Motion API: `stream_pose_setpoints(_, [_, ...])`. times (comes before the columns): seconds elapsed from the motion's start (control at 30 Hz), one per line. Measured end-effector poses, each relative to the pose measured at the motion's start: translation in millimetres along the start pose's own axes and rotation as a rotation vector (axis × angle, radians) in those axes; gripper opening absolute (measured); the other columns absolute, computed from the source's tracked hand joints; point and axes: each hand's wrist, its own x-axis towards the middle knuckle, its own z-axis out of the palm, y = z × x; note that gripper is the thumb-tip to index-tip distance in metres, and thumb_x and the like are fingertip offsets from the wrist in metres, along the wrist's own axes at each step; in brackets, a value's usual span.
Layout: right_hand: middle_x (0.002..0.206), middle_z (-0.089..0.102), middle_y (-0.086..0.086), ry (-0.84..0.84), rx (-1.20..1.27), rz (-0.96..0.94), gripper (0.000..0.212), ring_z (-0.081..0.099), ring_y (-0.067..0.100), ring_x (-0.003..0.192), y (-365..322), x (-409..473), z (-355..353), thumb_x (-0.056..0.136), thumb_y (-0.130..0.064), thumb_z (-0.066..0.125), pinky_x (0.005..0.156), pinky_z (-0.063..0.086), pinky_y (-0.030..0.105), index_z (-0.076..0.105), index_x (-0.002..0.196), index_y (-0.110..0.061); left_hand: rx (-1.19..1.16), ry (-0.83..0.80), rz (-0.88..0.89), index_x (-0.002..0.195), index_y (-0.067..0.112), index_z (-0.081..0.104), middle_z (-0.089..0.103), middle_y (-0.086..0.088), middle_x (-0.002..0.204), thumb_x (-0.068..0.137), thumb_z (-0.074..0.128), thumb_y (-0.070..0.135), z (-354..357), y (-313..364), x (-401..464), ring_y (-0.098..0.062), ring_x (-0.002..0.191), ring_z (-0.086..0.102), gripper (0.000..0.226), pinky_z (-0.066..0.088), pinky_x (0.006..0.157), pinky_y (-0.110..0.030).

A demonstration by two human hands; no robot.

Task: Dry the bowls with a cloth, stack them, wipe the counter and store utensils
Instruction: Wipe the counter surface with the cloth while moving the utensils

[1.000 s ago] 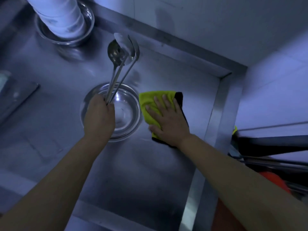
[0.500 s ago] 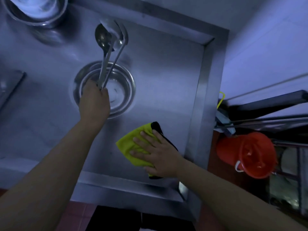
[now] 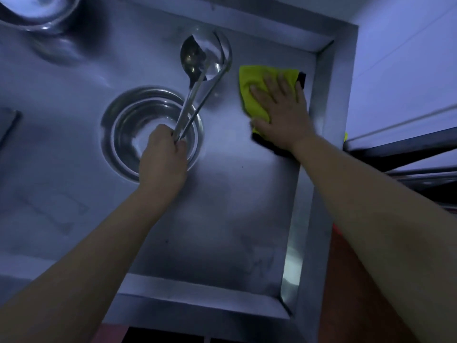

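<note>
Right hand lies flat, fingers spread, pressing the yellow cloth onto the steel table near its raised far-right corner; left hand grips the handles of several ladles, their heads raised beyond a steel bowl sitting empty on the table. Judging from this, wiping is under way, the far-left bowl stack looks done, and the ladles and this bowl are not yet put away
</note>
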Motion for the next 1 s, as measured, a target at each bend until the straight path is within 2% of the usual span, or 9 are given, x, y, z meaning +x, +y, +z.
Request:
stream_pose_setpoints(0.13, [0.16,0.006,0.0,0.01,0.006,0.079,0.068,0.001,0.025,0.147,9.5,18.2,3.7,0.09,-0.057,0.038,0.117,-0.004,0.05,0.014,0.15,-0.037,0.005,-0.006,0.052,0.082,0.01,0.04,0.046,-0.005,0.077,0.091,0.042,0.023,10.5,-3.0,-3.5,-0.024,0.062,0.042,0.016,0.027,0.057,-0.033])
stream_pose_setpoints(0.3, [0.16,0.007,0.002,0.037,0.005,0.156,0.068,0.002,0.028,0.147,-2.6,-11.7,9.8,0.09,-0.057,0.04,0.116,-0.002,0.051,0.016,0.15,-0.035,0.003,0.003,0.075,0.081,0.008,0.04,0.045,-0.004,0.072,0.091,0.043,0.021,14.7,-9.4,-26.5,-0.023,0.059,0.041,0.017,0.025,0.053,-0.033])
stream_pose_setpoints(0.43, [0.16,0.012,0.006,0.035,0.015,0.118,0.07,0.006,0.032,0.146,-31.2,-65.8,15.6,0.088,-0.056,0.043,0.115,0.0,0.053,0.02,0.15,-0.033,0.003,0.028,0.054,0.08,0.007,0.041,0.048,-0.007,0.076,0.09,0.044,0.022,6.4,-16.2,-49.0,-0.019,0.058,0.042,0.018,0.024,0.051,-0.032])
stream_pose_setpoints(0.57, [0.159,0.013,0.009,0.02,0.033,0.059,0.071,0.006,0.034,0.146,-67.4,-141.3,25.3,0.085,-0.056,0.045,0.114,-0.002,0.056,0.024,0.149,-0.033,0.007,0.044,0.008,0.084,0.008,0.04,0.047,-0.01,0.084,0.091,0.044,0.022,-5.3,-24.3,-83.3,-0.025,0.067,0.043,0.016,0.028,0.059,-0.034])
stream_pose_setpoints(0.77, [0.159,0.011,0.009,-0.044,0.051,-0.028,0.074,0.003,0.036,0.146,-120.8,-245.2,36.1,0.081,-0.055,0.047,0.115,-0.003,0.059,0.025,0.148,-0.034,-0.011,0.061,-0.005,0.085,0.006,0.041,0.046,-0.012,0.087,0.093,0.045,0.02,-28.6,-38.8,-137.1,-0.027,0.071,0.042,0.016,0.029,0.062,-0.035])
stream_pose_setpoints(0.87, [0.16,0.003,0.006,-0.09,0.068,-0.053,0.074,-0.005,0.034,0.146,-137.5,-280.7,37.0,0.081,-0.052,0.046,0.115,-0.009,0.055,0.021,0.149,-0.036,0.001,0.08,-0.016,0.083,0.006,0.041,0.046,-0.012,0.085,0.093,0.044,0.02,-43.7,-49.3,-158.1,-0.029,0.068,0.043,0.018,0.028,0.059,-0.034])
stream_pose_setpoints(1.0, [0.154,-0.024,0.0,-0.19,0.085,-0.036,0.071,-0.027,0.028,0.142,-147.3,-296.4,33.9,0.086,-0.055,0.033,0.108,-0.029,0.043,0.003,0.149,-0.042,0.005,0.103,-0.051,0.083,0.006,0.041,0.048,-0.014,0.086,0.094,0.045,0.021,-67.5,-63.9,-166.6,-0.024,0.06,0.04,0.019,0.025,0.053,-0.033])
